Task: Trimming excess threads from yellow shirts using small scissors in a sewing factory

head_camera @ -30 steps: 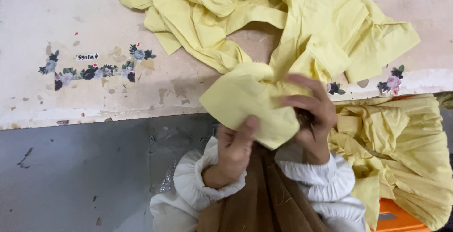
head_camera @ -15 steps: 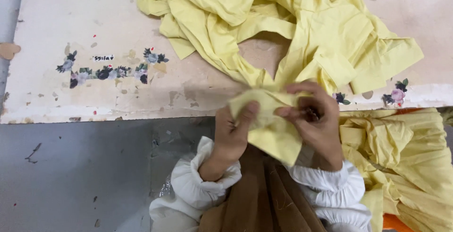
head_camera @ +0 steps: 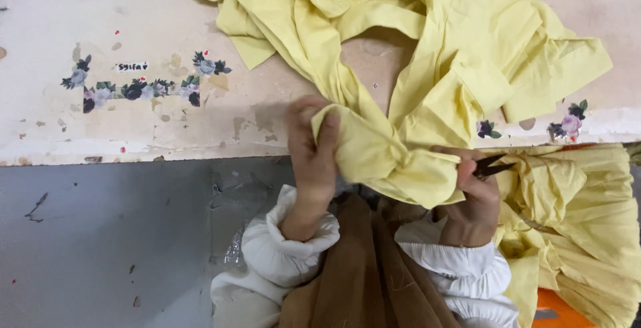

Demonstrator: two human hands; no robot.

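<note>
A big pale yellow garment [head_camera: 427, 41] lies crumpled over the worn white table [head_camera: 133, 121]. A bunched fold of it [head_camera: 380, 154] hangs over the table's near edge. My left hand [head_camera: 312, 151] pinches that fold at its left side, thumb on top of the cloth. My right hand [head_camera: 475, 191] grips the fold's right side and also holds small dark thread snips [head_camera: 493, 165], their points aimed right. Both wrists show white cuffed sleeves, with brown cloth [head_camera: 364, 274] between them.
More yellow fabric [head_camera: 581, 228] is heaped at the right below the table edge, over something orange [head_camera: 557, 304]. Flower stickers [head_camera: 137, 88] mark the tabletop at the left. Grey floor [head_camera: 100, 241] lies below the table edge.
The flat yellow piece held in both hands has been gathered into a bunched fold. My hands have moved apart, left hand up to the table edge, and the snips now show in my right hand.
</note>
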